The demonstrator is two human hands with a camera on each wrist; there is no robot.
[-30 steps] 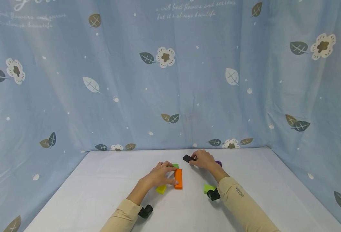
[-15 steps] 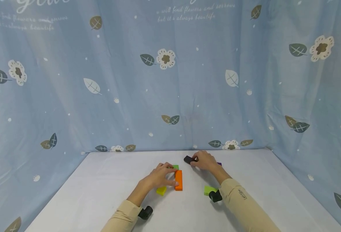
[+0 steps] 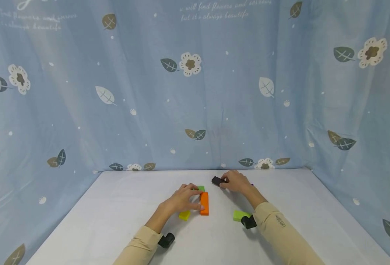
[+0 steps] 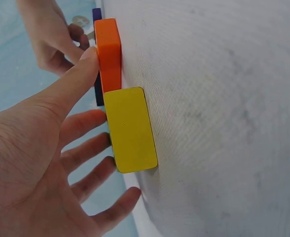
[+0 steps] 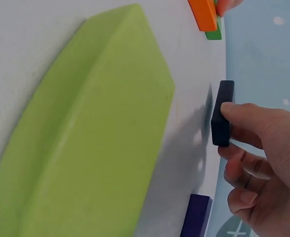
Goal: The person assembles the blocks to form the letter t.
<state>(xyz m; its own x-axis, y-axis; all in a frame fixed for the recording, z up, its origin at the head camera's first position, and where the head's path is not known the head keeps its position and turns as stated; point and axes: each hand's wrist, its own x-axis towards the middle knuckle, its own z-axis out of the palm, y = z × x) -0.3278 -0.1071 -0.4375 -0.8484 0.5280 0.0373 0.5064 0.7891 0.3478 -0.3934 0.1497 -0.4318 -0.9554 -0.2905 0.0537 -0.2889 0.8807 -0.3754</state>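
Note:
My right hand [image 3: 236,182] pinches a black rectangular block [image 3: 217,180] between thumb and fingers. The right wrist view shows that block [image 5: 223,113] just above the white table, with a shadow beside it. My left hand [image 3: 181,200] spans an orange block [image 3: 204,204] lying on the table, thumb on its near part and index finger at its far end. In the left wrist view the thumb touches the orange block [image 4: 109,54], while the other fingers are spread behind a yellow block [image 4: 131,129]. A green block [image 3: 200,188] lies past the orange one, partly covered by the left hand.
A lime-green block [image 3: 241,215] lies beneath the right forearm, near a black wrist camera [image 3: 249,222]. Mostly hidden behind the right wrist in the head view is a purple block [image 5: 196,216]. A blue patterned curtain [image 3: 195,110] hangs along the table's back and sides.
My right hand and forearm have shifted slightly right with the black block, covering more of the purple block and baring more of the lime-green one. The left hand stays on the orange block.

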